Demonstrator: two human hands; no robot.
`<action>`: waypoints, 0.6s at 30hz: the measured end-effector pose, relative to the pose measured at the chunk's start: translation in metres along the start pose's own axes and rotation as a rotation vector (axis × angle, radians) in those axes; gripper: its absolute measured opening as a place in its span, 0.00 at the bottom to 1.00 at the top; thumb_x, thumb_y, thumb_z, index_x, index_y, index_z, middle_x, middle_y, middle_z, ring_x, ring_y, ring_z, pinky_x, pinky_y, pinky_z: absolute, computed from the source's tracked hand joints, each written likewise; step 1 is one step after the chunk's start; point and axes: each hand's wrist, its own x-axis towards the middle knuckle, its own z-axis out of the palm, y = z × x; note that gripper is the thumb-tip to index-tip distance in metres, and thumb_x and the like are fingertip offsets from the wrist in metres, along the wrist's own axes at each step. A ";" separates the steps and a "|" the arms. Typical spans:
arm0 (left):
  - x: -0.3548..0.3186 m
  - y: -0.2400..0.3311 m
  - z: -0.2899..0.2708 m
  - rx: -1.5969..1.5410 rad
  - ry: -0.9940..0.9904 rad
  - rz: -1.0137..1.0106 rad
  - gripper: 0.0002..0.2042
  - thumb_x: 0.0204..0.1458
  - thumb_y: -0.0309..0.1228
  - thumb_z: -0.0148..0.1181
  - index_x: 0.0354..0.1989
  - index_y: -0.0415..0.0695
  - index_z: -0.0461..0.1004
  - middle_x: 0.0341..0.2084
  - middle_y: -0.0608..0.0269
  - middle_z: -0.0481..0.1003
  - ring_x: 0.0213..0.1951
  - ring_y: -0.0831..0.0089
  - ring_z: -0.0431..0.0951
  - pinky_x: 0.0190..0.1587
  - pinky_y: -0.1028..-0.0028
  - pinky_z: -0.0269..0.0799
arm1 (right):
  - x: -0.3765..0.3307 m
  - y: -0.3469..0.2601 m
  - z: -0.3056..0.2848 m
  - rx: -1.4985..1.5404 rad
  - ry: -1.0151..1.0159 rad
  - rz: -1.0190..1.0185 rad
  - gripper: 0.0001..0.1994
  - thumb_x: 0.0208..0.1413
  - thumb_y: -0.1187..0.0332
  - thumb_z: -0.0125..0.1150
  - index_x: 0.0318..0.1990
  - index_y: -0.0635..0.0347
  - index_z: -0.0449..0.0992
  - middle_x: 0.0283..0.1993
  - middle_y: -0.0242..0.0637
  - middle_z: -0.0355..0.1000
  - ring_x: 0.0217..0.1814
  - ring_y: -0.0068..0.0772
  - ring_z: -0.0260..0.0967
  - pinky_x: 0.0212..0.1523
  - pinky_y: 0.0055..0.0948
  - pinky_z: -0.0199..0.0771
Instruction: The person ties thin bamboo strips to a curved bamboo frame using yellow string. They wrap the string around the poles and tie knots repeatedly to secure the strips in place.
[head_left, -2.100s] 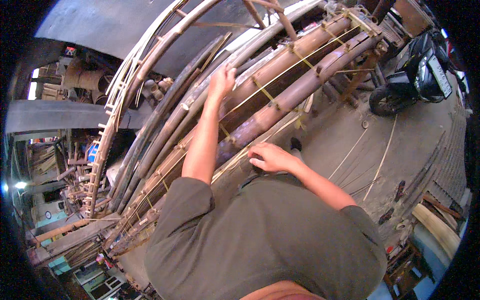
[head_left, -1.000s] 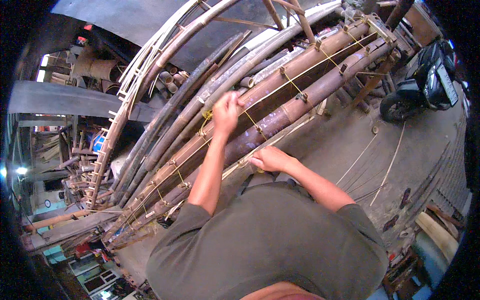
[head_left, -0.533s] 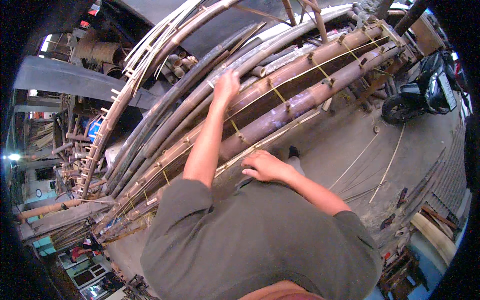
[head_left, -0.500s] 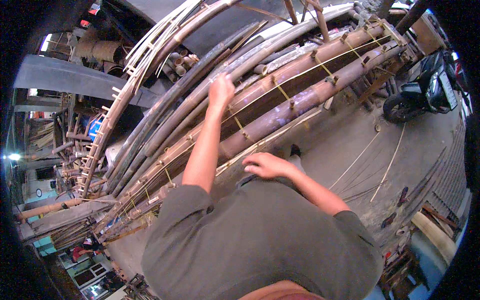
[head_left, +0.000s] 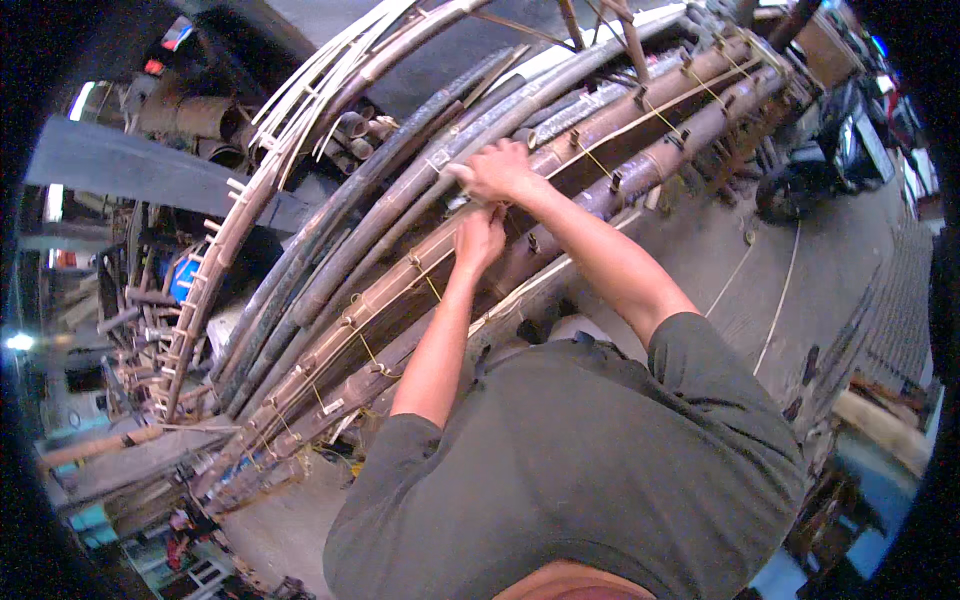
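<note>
A rack of long bamboo poles, brown and grey, runs from lower left to upper right, lashed with thin pale ties. My right hand is curled over a grey pole near the middle of the rack. Just below it, my left hand reaches up to a brown pole, its fingertips pinched at a thin tie strip right under my right hand. The two hands almost touch. My dark green shirt fills the lower part of the view.
A dark motor scooter stands at the upper right beside the rack's end. Long thin strips lie on the concrete floor to the right. Split bamboo slats and cut pole ends crowd the left side.
My right hand has risen from near my chest onto the grey pole. My left hand has slid down a little to the brown pole, right under the right hand.
</note>
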 end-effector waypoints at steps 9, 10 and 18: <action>0.000 0.018 -0.001 -0.069 -0.083 -0.180 0.09 0.43 0.29 0.53 0.29 0.43 0.79 0.30 0.45 0.77 0.35 0.49 0.78 0.40 0.52 0.71 | 0.008 0.015 0.002 -0.147 -0.106 -0.209 0.30 0.60 0.45 0.42 0.48 0.68 0.73 0.50 0.58 0.70 0.54 0.57 0.67 0.54 0.48 0.64; 0.000 0.022 -0.005 -0.026 -0.063 -0.187 0.08 0.41 0.28 0.53 0.25 0.42 0.79 0.29 0.44 0.77 0.34 0.49 0.78 0.39 0.52 0.72 | 0.009 0.020 0.007 -0.190 -0.166 -0.147 0.33 0.60 0.42 0.40 0.41 0.70 0.76 0.46 0.63 0.70 0.52 0.61 0.67 0.53 0.49 0.64; 0.003 0.016 0.046 -0.064 0.243 -0.119 0.06 0.36 0.27 0.55 0.22 0.44 0.77 0.22 0.50 0.77 0.31 0.53 0.78 0.41 0.55 0.68 | 0.026 0.036 -0.020 0.633 0.128 -0.494 0.19 0.63 0.58 0.46 0.28 0.65 0.70 0.30 0.37 0.67 0.34 0.30 0.64 0.43 0.30 0.64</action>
